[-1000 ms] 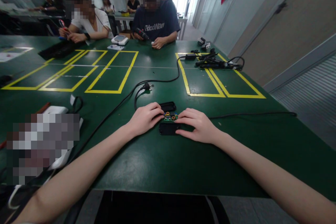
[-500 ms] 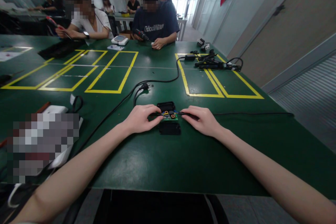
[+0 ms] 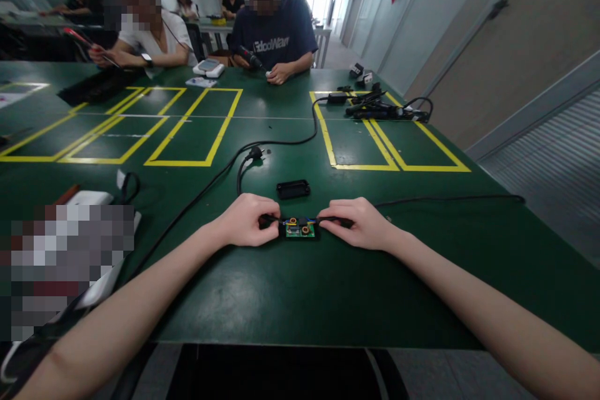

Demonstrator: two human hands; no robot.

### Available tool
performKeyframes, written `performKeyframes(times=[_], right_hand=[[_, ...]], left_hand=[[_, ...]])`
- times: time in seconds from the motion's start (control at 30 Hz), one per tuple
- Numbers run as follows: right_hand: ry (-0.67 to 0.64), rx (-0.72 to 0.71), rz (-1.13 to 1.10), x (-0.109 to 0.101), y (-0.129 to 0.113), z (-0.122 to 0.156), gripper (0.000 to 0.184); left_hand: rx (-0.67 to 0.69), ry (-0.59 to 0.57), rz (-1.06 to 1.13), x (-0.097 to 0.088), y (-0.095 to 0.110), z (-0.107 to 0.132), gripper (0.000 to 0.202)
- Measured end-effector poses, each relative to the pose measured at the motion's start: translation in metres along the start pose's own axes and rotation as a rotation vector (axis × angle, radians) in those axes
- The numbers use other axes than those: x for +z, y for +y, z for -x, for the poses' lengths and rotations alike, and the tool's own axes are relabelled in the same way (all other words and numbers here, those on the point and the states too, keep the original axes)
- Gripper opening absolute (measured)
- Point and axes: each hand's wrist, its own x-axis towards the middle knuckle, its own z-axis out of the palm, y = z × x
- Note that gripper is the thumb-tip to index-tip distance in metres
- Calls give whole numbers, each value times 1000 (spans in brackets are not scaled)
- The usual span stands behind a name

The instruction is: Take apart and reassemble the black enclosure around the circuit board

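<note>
A small green circuit board (image 3: 300, 230) with copper-wound coils lies between my hands, over or in the nearer black case half (image 3: 284, 235), which it mostly hides. On the board's left side, my left hand (image 3: 253, 220) pinches a black cable (image 3: 266, 221) close to where its wires join. Opposite it, my right hand (image 3: 355, 222) has its fingers closed around the other black cable (image 3: 344, 221). Just beyond the board, the second black case half (image 3: 293, 189) rests on the table, apart from both hands. Whether the board touches the bottom of the case I cannot tell.
A black cord with a plug (image 3: 255, 153) curves across the green table (image 3: 262, 300). Bundled black cables (image 3: 384, 106) lie at the far right. A blurred-out object (image 3: 70, 262) sits at the left. Across the table, a person in a dark shirt (image 3: 276, 31) holds a screwdriver-like tool.
Both hands have moved the board toward me, from between the two case halves to over the nearer one. The farther case half is now fully in sight. The view has shifted slightly.
</note>
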Motion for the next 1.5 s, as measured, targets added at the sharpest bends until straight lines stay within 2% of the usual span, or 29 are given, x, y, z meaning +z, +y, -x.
performKeyframes(times=[0.2, 0.3, 0.53, 0.77, 0.97, 1.17, 1.37, 1.5], right_hand=[[36, 127, 62, 5, 4, -1, 20], [47, 144, 92, 4, 6, -2, 20], [24, 96, 38, 1, 10, -1, 20], [-10, 25, 16, 2, 13, 1, 19], [-13, -30, 54, 2, 11, -2, 16], [-32, -78, 155, -1, 9, -6, 17], [-71, -119, 264, -3, 12, -6, 25], [-56, -114, 318, -3, 12, -7, 26]], left_hand=[[-123, 49, -96, 2, -3, -1, 15], [-151, 71, -95, 3, -4, -1, 12], [-103, 49, -92, 1, -4, -2, 11], [-104, 27, -114, 0, -3, -2, 20], [-129, -2, -114, -1, -3, -3, 20], [-120, 18, -125, -3, -3, -2, 23], [-62, 10, -220, -2, -1, -5, 26], [-4, 39, -376, 0, 0, -7, 27]])
